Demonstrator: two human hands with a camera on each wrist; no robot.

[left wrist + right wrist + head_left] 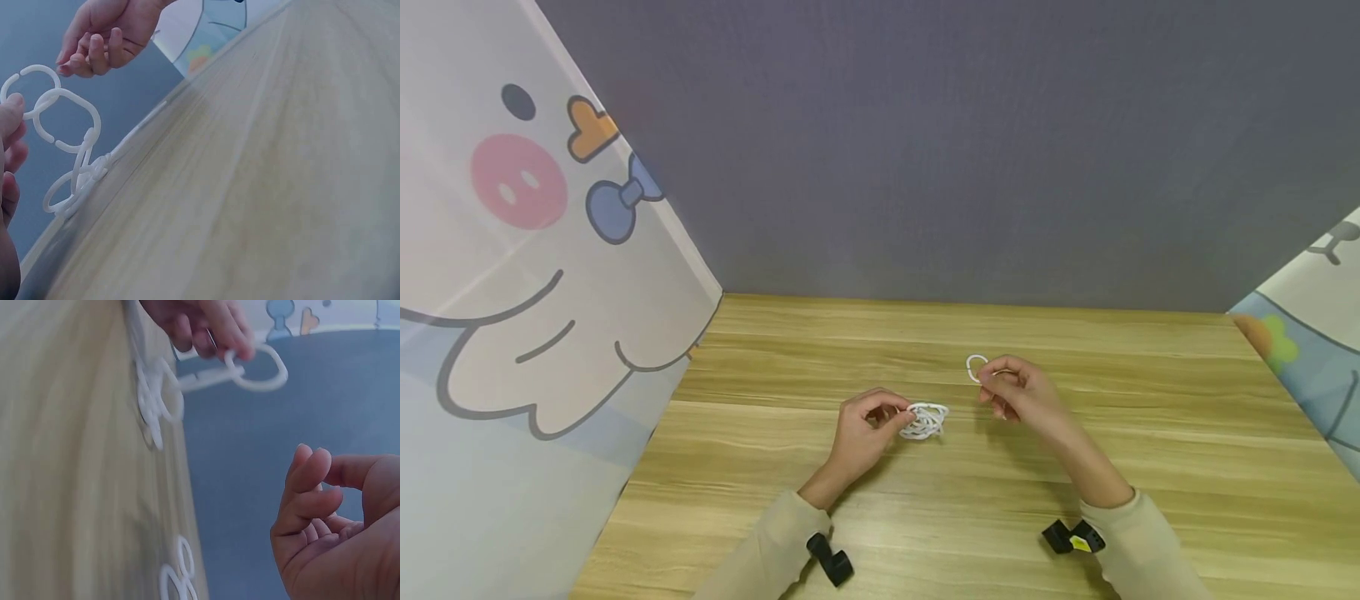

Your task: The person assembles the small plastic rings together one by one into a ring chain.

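My left hand (867, 433) pinches one white plastic C-shaped link between thumb and fingertips. More linked rings of the same kind hang from it as a chain (925, 423), and in the left wrist view the lower links (80, 169) are bunched near the tabletop. Off to the right, my right hand (1018, 392) has its fingers loosely bent, and in the right wrist view nothing shows between its fingertips (320, 464). Just beyond it in the head view is a white ring (977, 357), partly hidden by the fingers. Loose white links (164, 581) lie on the tabletop in the right wrist view.
The wood-grain tabletop (775, 350) runs back to a grey-blue upright panel (962, 167). Side panels with cartoon prints stand at the left (550, 333) and right. A small black device (831, 560) is strapped to each sleeve.
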